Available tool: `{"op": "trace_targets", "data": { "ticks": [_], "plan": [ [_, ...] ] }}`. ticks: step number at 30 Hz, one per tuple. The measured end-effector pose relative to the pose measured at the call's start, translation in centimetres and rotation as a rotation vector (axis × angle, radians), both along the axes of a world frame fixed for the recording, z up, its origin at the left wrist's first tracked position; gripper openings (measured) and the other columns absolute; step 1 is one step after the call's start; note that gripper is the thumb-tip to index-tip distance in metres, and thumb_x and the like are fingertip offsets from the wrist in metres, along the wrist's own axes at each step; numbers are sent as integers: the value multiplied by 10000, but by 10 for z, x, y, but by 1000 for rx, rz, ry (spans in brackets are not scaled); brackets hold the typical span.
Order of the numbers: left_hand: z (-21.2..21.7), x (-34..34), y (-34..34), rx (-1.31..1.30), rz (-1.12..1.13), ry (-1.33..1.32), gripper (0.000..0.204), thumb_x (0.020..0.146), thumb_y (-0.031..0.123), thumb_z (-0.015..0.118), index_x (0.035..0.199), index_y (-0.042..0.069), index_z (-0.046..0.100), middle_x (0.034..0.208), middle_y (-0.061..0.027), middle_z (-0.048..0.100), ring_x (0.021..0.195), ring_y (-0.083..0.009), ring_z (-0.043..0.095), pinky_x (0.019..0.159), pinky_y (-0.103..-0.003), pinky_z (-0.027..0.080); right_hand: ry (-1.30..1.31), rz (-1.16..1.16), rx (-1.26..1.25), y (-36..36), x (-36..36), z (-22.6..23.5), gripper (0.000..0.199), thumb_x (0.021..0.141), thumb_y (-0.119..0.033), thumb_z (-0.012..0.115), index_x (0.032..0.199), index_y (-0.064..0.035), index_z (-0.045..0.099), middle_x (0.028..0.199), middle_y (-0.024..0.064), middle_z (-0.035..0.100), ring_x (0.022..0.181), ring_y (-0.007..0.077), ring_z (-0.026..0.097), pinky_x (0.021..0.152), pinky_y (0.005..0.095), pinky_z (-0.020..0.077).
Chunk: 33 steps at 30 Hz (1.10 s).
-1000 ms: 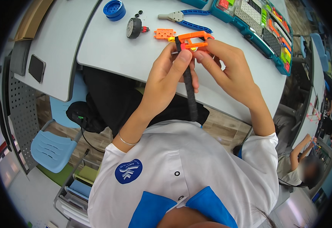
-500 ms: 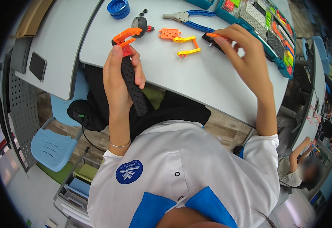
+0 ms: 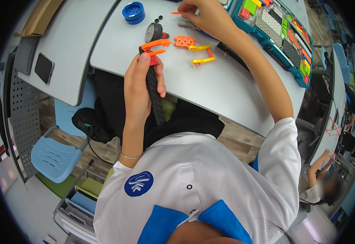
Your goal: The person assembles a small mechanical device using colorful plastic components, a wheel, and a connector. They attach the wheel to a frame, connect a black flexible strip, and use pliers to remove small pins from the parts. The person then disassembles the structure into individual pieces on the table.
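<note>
In my left hand [image 3: 136, 83] is a long black perforated beam [image 3: 155, 93], its lower end pointing toward my lap. An orange forked piece [image 3: 155, 44] and a red connector [image 3: 152, 59] are fixed at its upper end. My right hand [image 3: 210, 17] reaches to the far side of the table, pinching a thin orange piece [image 3: 176, 13] between the fingertips. Below its forearm lies another black beam [image 3: 233, 56], partly covered by the arm. Between the hands are a yellow frame [image 3: 200, 48], an orange perforated block [image 3: 184, 41] and a black-tyred wheel [image 3: 153, 32] with a red connector.
Pliers [image 3: 187, 24] lie partly under my right hand. A blue wheel hub [image 3: 133, 13] and small black pieces [image 3: 158, 18] sit at the far left. A teal kit box [image 3: 248, 30] of coloured parts stands at right. A phone [image 3: 44, 68] rests on the adjoining left table.
My right hand has moved away from the black beam, toward the far left, carrying the thin orange piece. My left hand and its beam have shifted a little to the right.
</note>
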<state>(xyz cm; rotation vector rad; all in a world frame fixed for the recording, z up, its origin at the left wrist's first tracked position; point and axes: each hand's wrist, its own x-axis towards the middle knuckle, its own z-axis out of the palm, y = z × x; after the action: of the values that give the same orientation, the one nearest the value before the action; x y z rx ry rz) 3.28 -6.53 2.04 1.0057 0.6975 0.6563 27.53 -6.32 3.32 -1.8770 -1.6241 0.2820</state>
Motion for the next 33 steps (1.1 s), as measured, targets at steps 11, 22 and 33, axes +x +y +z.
{"op": "trace_targets", "data": {
  "ticks": [11, 22, 33],
  "plan": [
    [3, 5, -7, -99, -152, -26, 425, 1063, 385, 402, 1009, -9, 554, 797, -63, 545, 523, -96, 519, 476, -250, 464, -43, 89, 78, -3, -8, 17, 140, 823, -68, 677, 900, 47, 699, 906, 194, 672, 847, 328, 659, 740, 389, 514],
    [3, 19, -15, -139, -278, -38, 518, 1069, 472, 325, 970, 9, 535, 777, -53, 532, 486, -94, 522, 443, -226, 476, -523, 294, 423, -87, -58, 25, 189, 681, -137, 742, 819, -62, 635, 863, 21, 581, 778, 192, 582, 629, 302, 441],
    [8, 12, 1, -36, 92, 32, 507, 1074, 470, 307, 893, 43, 511, 574, -30, 453, 443, -88, 427, 424, -226, 375, -585, 176, 475, -96, -46, 43, 203, 744, -206, 780, 832, -55, 677, 817, 15, 562, 726, 191, 550, 643, 342, 425]
  ]
}}
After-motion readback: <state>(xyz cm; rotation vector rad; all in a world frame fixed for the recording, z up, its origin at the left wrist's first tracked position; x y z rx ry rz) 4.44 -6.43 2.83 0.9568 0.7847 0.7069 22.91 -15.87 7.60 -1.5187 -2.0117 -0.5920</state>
